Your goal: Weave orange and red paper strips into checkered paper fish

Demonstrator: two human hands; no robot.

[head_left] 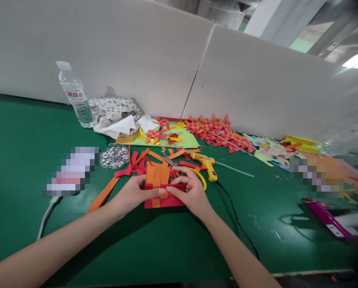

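Between both hands is a woven piece of orange and red paper strips (157, 176), held a little above the green table. My left hand (138, 192) is closed on its left side, thumb across the front. My right hand (191, 192) pinches the red strips at its right, with thumb and fingertips near the weave. Just behind lie loose orange and red paper strips (107, 192). A pair of yellow-handled scissors (203, 182) is partly hidden behind my right hand. A yellow glue gun (207, 164) rests beyond it, its black cord running toward the front.
Finished woven paper fish (218, 130) are heaped by the partition (137, 52). A round case of googly eyes (114, 156) sits left of the strips. A water bottle (76, 96) and patterned cloth bag (113, 110) stand behind. A purple power strip (332, 220) lies right.
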